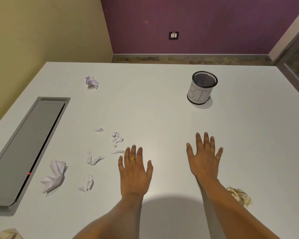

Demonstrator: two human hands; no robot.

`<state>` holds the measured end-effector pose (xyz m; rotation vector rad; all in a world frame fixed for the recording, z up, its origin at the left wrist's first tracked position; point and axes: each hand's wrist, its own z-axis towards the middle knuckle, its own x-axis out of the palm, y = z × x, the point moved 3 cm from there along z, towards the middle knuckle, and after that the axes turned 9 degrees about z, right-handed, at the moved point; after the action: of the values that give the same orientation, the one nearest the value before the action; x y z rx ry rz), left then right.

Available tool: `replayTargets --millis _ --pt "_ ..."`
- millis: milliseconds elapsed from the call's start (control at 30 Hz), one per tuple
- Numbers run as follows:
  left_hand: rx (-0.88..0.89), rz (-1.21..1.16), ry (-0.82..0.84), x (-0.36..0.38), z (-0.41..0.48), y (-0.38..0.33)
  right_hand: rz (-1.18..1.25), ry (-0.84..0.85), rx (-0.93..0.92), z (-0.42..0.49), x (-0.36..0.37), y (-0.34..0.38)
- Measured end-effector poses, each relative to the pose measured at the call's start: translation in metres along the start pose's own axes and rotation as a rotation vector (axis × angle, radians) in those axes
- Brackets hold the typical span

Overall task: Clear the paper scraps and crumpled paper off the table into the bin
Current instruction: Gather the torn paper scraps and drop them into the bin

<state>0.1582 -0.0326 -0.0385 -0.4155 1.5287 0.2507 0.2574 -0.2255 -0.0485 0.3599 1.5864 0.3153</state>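
Paper scraps (pixel 117 139), small torn white strips, lie scattered on the white table (pixel 162 114) at nine to eleven o'clock from the left hand (pixel 135 168), the nearest just beside its fingertips. A loosely crumpled white sheet (pixel 54 175) sits farther out at nine o'clock. A tighter lilac-white ball (pixel 92 81) lies far off at eleven. A cream wad (pixel 239 195) rests near the right forearm at four o'clock from the right hand (pixel 204 161). The mesh bin (pixel 202 90), with a hand-lettered label, stands upright at twelve o'clock from that hand, well apart from it.

Both hands are palm-down over the table, fingers straight and spread, holding nothing; whether they touch the top I cannot tell.

All this paper should weigh next to nothing and give under the fingers. The wads can likely be taken from above with a loose whole-hand grasp. The flat strips will probably need sweeping into a heap or pinching by a raised edge, since they may slide or flutter on the smooth top.
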Motion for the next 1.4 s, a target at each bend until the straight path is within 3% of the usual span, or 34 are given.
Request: replayTargets --millis 400,700,800,1000,1167,1300,1400 --pt "0.012 -0.102 -0.004 0.000 -0.001 0.002 -0.039 -0.016 0.005 -0.002 -0.005 0.005" --pt "-0.016 -0.393 -0.120 -0.025 0.009 0.023 -0.045 -0.015 0.005 -0.002 -0.005 0.006" --pt "-0.018 -0.367 -0.114 -0.039 0.029 0.043 -0.041 -0.016 0.004 -0.001 -0.004 0.006" --pt "0.060 -0.215 0.086 -0.045 0.049 0.062 -0.048 -0.031 -0.004 -0.001 -0.003 0.005" --pt "0.118 -0.085 0.077 -0.047 0.047 0.067 -0.038 -0.033 -0.001 0.000 -0.003 0.005" --pt "0.031 -0.107 0.083 -0.049 0.044 0.070 -0.034 -0.033 0.002 -0.001 -0.003 0.005" --pt "0.060 -0.098 0.099 -0.051 0.041 0.065 -0.027 -0.037 0.001 -0.001 -0.003 0.005"
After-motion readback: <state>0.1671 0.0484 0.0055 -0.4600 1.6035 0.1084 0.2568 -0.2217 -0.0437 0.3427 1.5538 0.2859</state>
